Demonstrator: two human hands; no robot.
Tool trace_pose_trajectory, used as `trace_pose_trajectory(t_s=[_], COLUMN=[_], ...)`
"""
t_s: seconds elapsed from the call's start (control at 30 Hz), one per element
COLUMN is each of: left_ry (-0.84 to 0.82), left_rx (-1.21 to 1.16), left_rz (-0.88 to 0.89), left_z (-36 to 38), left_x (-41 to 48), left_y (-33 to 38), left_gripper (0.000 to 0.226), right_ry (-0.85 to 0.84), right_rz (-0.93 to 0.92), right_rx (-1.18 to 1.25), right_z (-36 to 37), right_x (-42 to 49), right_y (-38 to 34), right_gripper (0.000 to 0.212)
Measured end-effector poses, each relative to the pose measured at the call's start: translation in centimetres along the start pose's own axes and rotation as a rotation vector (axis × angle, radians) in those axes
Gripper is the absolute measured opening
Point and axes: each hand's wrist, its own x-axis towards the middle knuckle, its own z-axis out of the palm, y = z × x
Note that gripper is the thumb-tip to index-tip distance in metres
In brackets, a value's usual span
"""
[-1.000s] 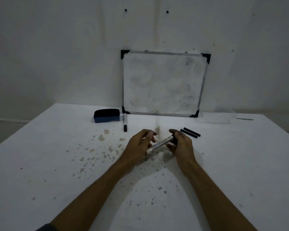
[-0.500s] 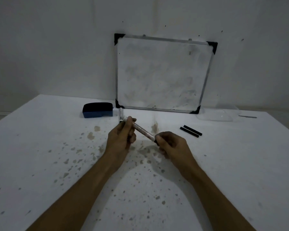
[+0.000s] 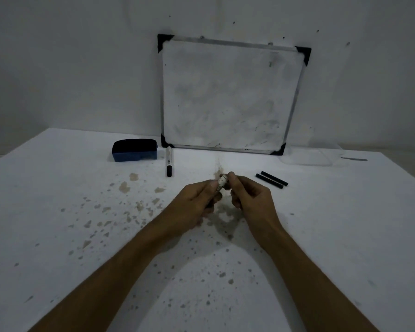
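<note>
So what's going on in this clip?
A person holds a whiteboard marker in both hands above the stained white table: the left hand grips its barrel, the right hand pinches its white end. Whether it is capped cannot be told. A second marker, a blue eraser and two black sticks lie before the whiteboard leaning on the wall.

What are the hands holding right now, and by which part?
A marker: the left hand grips its barrel, the right hand pinches its far white end.
</note>
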Motion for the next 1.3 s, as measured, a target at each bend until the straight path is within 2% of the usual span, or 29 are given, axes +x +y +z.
trace_pose_trajectory(t_s=[0.07,0.13,0.2,0.27,0.37,0.5,0.67,0.77,0.83,0.9,0.97,1.03,1.1,1.2,1.23,1.3], left_ry=[0.074,0.173,0.251,0.254,0.264,0.189,0.061,0.076,0.132,0.168,0.138,0.049,-0.066,-0.132,-0.094,0.031], left_rx=[0.312,0.614,0.802,0.89,0.905,0.966,0.88,0.965,1.073,1.099,1.022,0.819,0.631,0.544,0.568,0.741], left_rz=[0.131,0.251,0.311,0.336,0.457,0.569,0.461,0.476,0.522,0.534,0.476,0.303,0.148,0.12,0.137,0.249], left_z=[-0.3,-0.8,-1.3,-1.3,-0.9,-0.5,-0.3,-0.6,-0.9,-1.0,-0.8,-0.9,-1.0,-1.0,-0.8,-0.7], left_x=[-0.3,-0.9,-1.4,-1.8,-1.8,-1.7,-1.5,-1.2,-1.1,-1.1,-1.2,-1.0,-0.8,-1.5,-1.9,-2.3], left_y=[0.3,0.0,-0.7,-0.9,-0.8,-1.0,-1.8,-1.8,-1.6,-1.6,-1.6,-1.2,-0.5,-0.3,-0.4,-0.8], left_gripper=[0.032,0.045,0.055,0.058,0.062,0.042,0.036,0.044,0.05,0.058,0.058,0.048,0.039,0.038,0.04,0.046], right_ry=[-0.022,-0.037,-0.042,-0.001,0.107,0.118,0.123,0.157,0.181,0.204,0.198,0.146,0.116,0.058,0.055,0.069], right_rz=[-0.036,-0.081,-0.109,-0.129,-0.135,0.04,0.069,0.076,0.109,0.128,0.093,-0.023,-0.188,-0.414,-0.431,-0.241], right_rx=[-0.045,-0.126,-0.237,-0.348,-0.545,-0.6,-0.741,-0.815,-0.867,-0.861,-0.772,-0.694,-0.643,-0.673,-0.723,-0.733], right_z=[-0.1,-0.2,0.0,0.5,1.1,1.2,1.4,1.3,1.4,1.3,1.2,1.0,0.6,0.2,0.2,0.7], right_x=[0.0,0.0,-0.1,-0.4,-0.5,0.2,0.2,0.3,0.6,0.9,1.0,0.8,0.1,-0.7,-0.7,-0.5], right_y=[0.3,0.4,0.6,0.8,1.0,1.1,1.3,1.2,1.4,1.5,1.3,1.2,0.8,0.7,0.7,0.4], right_gripper=[0.027,0.026,0.028,0.044,0.068,0.074,0.09,0.097,0.088,0.065,0.05,0.046,0.047,0.058,0.066,0.084])
